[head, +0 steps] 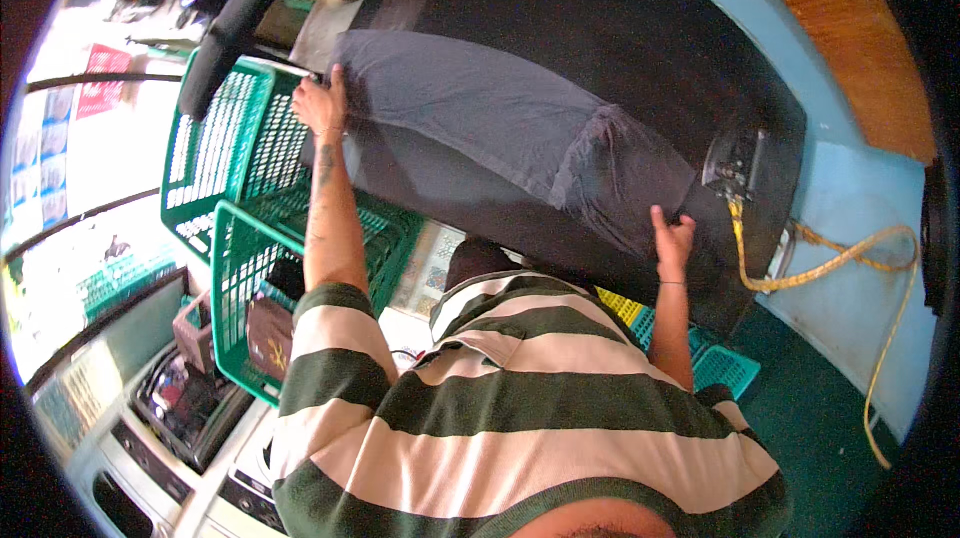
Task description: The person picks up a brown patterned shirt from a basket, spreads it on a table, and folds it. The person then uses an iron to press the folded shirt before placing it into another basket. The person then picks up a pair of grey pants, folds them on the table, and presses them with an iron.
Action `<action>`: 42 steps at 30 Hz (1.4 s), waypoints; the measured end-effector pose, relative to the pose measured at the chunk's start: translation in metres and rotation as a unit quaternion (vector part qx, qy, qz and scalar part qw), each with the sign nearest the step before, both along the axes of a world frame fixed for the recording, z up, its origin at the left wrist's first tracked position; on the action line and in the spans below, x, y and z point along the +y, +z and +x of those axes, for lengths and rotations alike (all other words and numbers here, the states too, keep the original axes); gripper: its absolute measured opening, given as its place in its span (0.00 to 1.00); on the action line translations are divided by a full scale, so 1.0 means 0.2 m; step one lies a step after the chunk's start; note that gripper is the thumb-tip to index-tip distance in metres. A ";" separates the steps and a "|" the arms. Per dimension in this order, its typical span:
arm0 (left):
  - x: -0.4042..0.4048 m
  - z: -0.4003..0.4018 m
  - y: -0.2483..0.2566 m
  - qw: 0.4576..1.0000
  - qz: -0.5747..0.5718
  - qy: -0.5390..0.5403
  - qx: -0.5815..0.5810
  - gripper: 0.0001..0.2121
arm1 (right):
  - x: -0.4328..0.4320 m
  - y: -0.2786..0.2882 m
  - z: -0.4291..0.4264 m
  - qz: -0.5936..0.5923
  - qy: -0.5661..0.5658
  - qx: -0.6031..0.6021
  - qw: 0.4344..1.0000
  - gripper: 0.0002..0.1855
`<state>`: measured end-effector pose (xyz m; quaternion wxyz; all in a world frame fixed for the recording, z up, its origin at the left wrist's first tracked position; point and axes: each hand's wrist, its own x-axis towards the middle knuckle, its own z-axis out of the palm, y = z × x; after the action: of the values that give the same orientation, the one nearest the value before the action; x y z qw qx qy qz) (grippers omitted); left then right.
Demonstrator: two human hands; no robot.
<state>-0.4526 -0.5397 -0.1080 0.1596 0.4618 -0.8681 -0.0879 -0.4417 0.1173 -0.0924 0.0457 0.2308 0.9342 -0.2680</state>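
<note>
A dark grey garment [465,99] is stretched lengthwise over a black-covered table [585,5], with creases bunched towards its right part. At its left end, my left hand [321,104] grips the edge of the cloth, thumb uppermost. My right hand [673,241] holds the lower corner of the right end between thumb and fingers; some fingertips are hidden by the cloth. To the right of the garment, apart from my right hand, stands what looks like a clothes iron [733,163] with a yellow cord [787,279].
Green plastic baskets [225,219] stand against the table's left side; one holds a brown item [268,335]. A dark padded bar [232,20] juts in at upper left. Teal baskets [724,371] sit low at right. The cord loops beside the blue wall [840,328].
</note>
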 end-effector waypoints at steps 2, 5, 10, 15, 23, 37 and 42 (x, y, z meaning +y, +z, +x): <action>-0.07 -0.07 -0.05 0.997 0.047 -0.033 -0.058 0.35 | -0.10 0.05 0.01 -0.045 -0.018 0.033 0.998 0.25; -0.13 -0.13 -0.10 0.992 0.074 -0.099 -0.011 0.31 | 0.06 0.04 -0.10 -0.295 -0.062 -0.015 0.953 0.19; -0.05 -0.01 0.03 0.977 -0.020 -0.207 0.046 0.20 | 0.09 0.18 -0.16 -0.268 -0.044 -0.037 0.962 0.18; 0.13 -0.10 0.26 0.963 0.060 -0.228 0.129 0.18 | -0.01 0.22 -0.12 0.062 -0.037 0.071 0.995 0.29; 1.37 -0.11 0.46 0.844 0.183 -0.499 0.076 0.21 | -0.33 0.32 -0.06 0.006 0.093 0.159 0.983 0.23; 0.97 -0.02 0.09 0.849 -0.053 -0.524 -0.041 0.27 | -1.08 0.13 -0.16 0.135 0.362 0.214 0.897 0.32; 0.90 -0.01 0.05 0.927 0.104 -0.356 0.065 0.23 | -1.07 0.26 -0.16 0.103 0.338 0.259 0.899 0.26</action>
<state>-0.4555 -0.3601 -0.0989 0.1248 0.1300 -0.9491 -0.2584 -0.4747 -0.0960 -0.0398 -0.1336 -0.1729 0.9574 -0.1888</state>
